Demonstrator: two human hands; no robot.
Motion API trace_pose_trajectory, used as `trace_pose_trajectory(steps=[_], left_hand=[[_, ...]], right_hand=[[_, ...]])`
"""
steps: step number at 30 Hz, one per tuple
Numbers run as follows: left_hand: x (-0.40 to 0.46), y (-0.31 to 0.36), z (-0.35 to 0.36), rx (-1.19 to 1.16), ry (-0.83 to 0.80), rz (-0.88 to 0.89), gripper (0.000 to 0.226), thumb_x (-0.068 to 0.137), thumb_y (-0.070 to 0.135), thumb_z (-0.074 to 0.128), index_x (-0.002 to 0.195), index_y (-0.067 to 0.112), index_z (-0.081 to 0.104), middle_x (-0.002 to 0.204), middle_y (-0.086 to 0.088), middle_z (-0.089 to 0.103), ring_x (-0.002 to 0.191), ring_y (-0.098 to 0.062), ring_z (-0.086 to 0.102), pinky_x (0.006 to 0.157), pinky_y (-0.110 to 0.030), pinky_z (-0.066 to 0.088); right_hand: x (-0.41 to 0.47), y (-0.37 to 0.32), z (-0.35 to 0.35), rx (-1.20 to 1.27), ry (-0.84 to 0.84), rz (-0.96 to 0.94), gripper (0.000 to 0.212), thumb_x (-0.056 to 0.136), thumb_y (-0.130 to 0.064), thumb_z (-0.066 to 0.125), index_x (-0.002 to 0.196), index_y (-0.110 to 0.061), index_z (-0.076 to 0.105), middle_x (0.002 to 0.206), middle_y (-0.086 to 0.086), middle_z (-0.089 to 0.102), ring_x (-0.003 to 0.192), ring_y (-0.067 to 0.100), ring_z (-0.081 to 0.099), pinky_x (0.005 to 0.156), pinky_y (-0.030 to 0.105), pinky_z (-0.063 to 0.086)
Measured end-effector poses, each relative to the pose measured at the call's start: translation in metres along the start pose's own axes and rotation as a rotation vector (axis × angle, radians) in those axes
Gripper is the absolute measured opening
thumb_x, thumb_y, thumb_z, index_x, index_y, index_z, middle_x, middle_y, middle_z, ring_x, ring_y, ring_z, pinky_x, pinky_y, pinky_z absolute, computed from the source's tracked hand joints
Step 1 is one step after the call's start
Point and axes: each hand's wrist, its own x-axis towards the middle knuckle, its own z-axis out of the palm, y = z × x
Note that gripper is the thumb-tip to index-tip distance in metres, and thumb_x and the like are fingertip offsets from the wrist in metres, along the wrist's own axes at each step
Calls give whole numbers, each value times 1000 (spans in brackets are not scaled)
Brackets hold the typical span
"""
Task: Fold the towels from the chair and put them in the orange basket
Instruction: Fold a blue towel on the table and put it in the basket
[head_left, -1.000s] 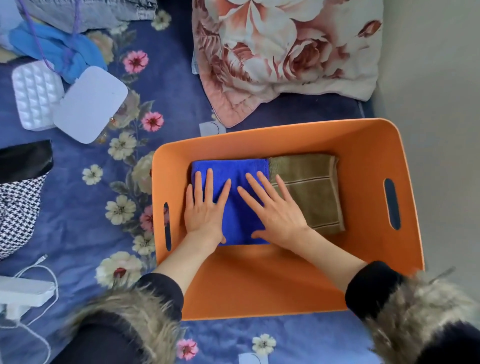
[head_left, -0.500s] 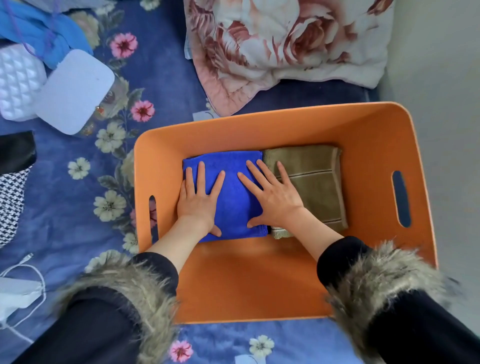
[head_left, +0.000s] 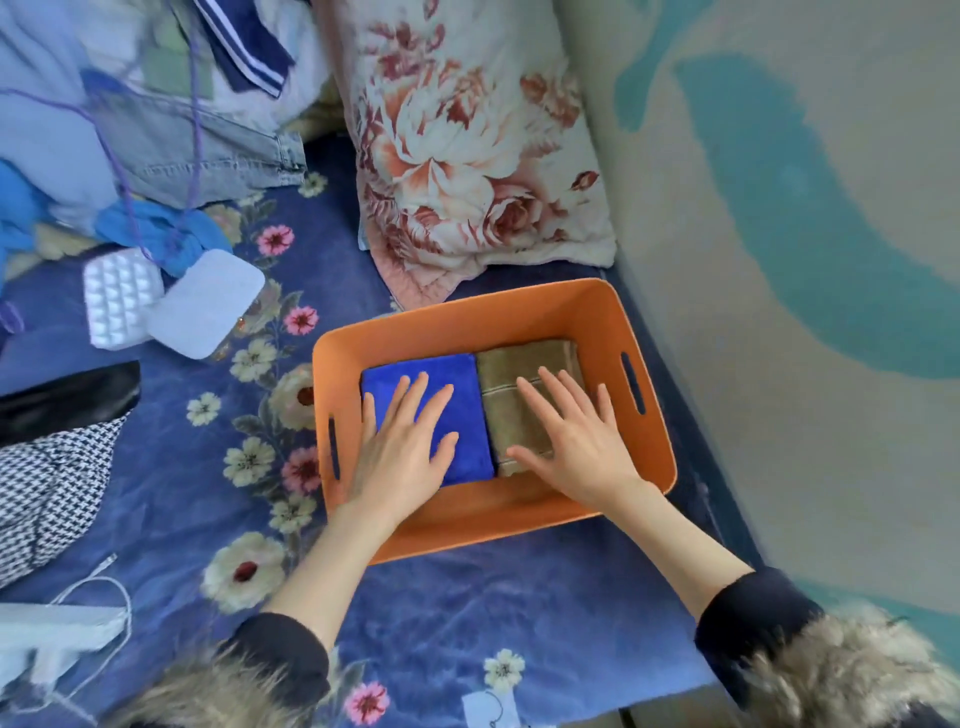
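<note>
Two folded towels lie side by side in the basket I am working over. Starting at my far left, I see a black-and-white houndstooth cloth (head_left: 47, 499) on the blue flower-printed bedspread (head_left: 171, 499), with a white cable (head_left: 98, 577) near its lower edge. Above that sits a white quilted pouch (head_left: 122, 299) touching a pale rounded flat case (head_left: 208, 304), and behind them a pile of clothes with light-blue denim jeans (head_left: 208, 156) on top. Further right, a cream pillow printed with pink roses (head_left: 467, 145) leans at the head of the bed, its lower corner just beside the far rim of the orange rectangular plastic basket (head_left: 467, 525), which stands on the bedspread close to the painted wall (head_left: 779, 260).

Inside the basket, the folded bright-blue towel (head_left: 467, 410) occupies the left half. My left hand (head_left: 400, 452) lies flat over it, fingers straight and spread, gripping nothing; whether the palm presses down or only rests I cannot tell. Touching the blue towel's right edge is the folded olive-brown striped towel (head_left: 509, 374). My right hand (head_left: 582, 441) is spread flat over that one, fingers straight and fanned toward the far wall, also holding nothing. Both fur-trimmed dark sleeves (head_left: 810, 670) sit at the bottom of my view.
</note>
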Motion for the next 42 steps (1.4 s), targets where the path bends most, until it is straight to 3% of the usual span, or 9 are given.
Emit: trace_pose_trajectory(steps=[4,10,12,17,20,26,32,36,42], left_hand=[[-29,42,-36,-64,94,91,69,84,58,15,146,28,25,156,-1,13,145,-19,4,116,-46,2],[-61,107,-71,-174,148,266,62,87,54,27,144,28,31,155,0,19,144,-18,8,115,-42,7],[-72,128,-71,-185,116,335,66,85,56,22,144,27,31,155,0,20,144,-18,9,116,-42,8],[-97,186,-58,-135,-51,599,53,95,44,37,145,30,24,156,5,15,144,-14,5,116,-38,7],[-118,216,-53,-107,-128,800,61,88,51,28,145,31,25,155,5,17,144,-14,9,116,-38,10],[-192,262,-40,-103,-304,1128,81,73,65,13,144,29,29,153,2,25,143,-16,17,116,-39,17],[-286,308,-26,-89,-443,1467,66,83,55,31,141,22,37,149,-3,33,140,-22,27,113,-40,25],[-369,324,-8,-63,-521,1715,71,82,60,27,138,19,42,145,-7,41,136,-24,34,110,-36,28],[-510,309,9,22,-649,2058,56,93,48,39,143,24,32,150,-2,31,139,-20,27,113,-37,27]], right_hand=[[-50,-3,-50,40,154,118,76,82,-57,56,146,-29,26,154,4,23,143,27,17,113,54,7],[-135,-1,-104,38,323,280,73,80,-65,36,143,-28,33,150,5,34,140,27,26,111,56,14],[-167,1,-110,50,400,358,73,80,-66,29,141,-26,37,146,4,40,137,27,32,111,55,19],[-250,-3,-106,44,550,625,70,82,-62,31,139,-23,42,141,6,46,132,29,40,106,54,28],[-303,-18,-98,74,608,820,74,80,-66,26,141,-26,38,145,5,41,135,26,35,109,51,23],[-425,-77,-71,84,694,1164,76,79,-66,26,142,-26,36,146,4,40,136,24,34,111,50,23],[-528,-153,-56,88,813,1492,79,77,-68,19,145,-30,24,150,-1,30,140,15,25,114,45,12],[-591,-216,-34,65,894,1712,79,78,-69,19,146,-30,23,151,-2,29,140,15,25,115,46,13],[-670,-342,14,39,1034,2035,79,78,-68,21,146,-28,24,151,-1,29,140,16,24,115,42,10]])
